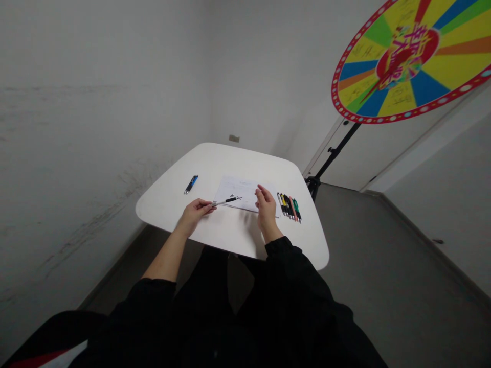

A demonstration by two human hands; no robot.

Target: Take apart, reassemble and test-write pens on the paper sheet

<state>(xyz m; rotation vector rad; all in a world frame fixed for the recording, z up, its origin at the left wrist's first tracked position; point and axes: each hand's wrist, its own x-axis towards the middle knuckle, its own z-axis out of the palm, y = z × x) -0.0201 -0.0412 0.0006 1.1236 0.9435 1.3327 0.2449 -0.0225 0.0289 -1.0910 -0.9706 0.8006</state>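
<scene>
In the head view, my left hand [194,213] is closed on a slim silver-and-black pen [230,199], which points to the right over the sheets of paper [245,188]. Small dark bits [232,195] show beside the pen's far end; I cannot make out what they are. My right hand [265,207] is raised at the right edge of the papers, fingers loosely bent and apart, with nothing visible in them. Just right of that hand lies a row of several pens [289,207] in black, yellow, pink and green.
Two pens, one blue [191,184], lie at the left of the white table [230,158]. Walls [95,102] close in on the left and behind. A colourful prize wheel [406,61] on a black stand [337,148] rises at the right.
</scene>
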